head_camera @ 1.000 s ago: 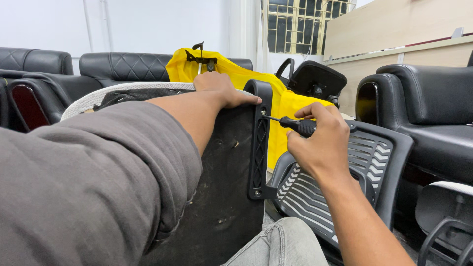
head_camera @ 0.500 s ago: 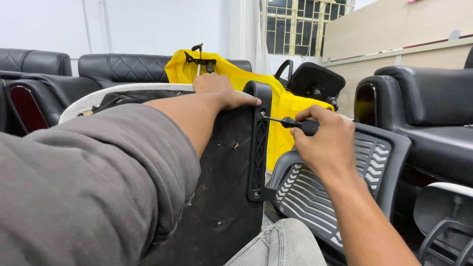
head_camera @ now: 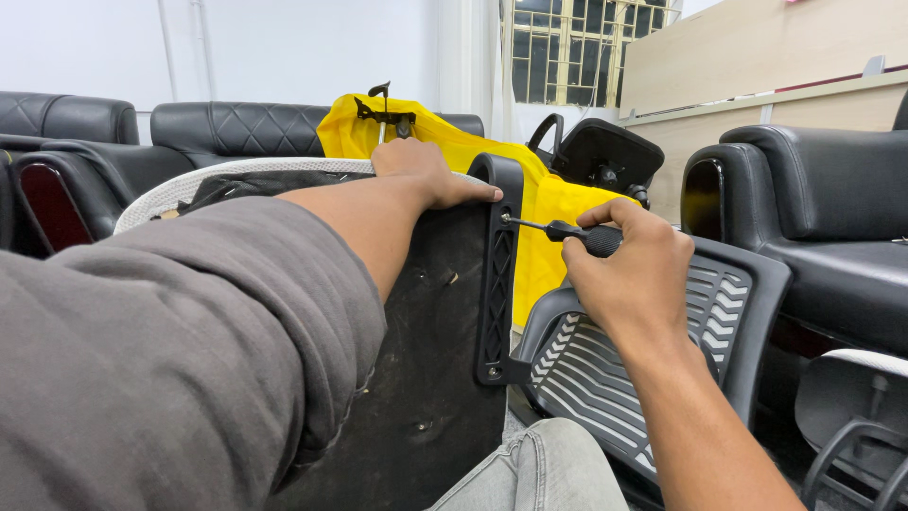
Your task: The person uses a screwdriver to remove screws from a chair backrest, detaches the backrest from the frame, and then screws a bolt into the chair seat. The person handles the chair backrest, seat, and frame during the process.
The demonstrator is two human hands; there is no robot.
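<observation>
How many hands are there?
2. The left hand rests on top of the black panel; the right hand grips a screwdriver beside it.

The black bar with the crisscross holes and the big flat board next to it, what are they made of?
The black bar looks like moulded plastic: smooth, slightly glossy, with neat lattice holes. The flat board looks like dull, scuffed wood or fibreboard under dark covering; hard to tell. The screwdriver in the right hand has a shiny metal shaft and black grip.
</observation>
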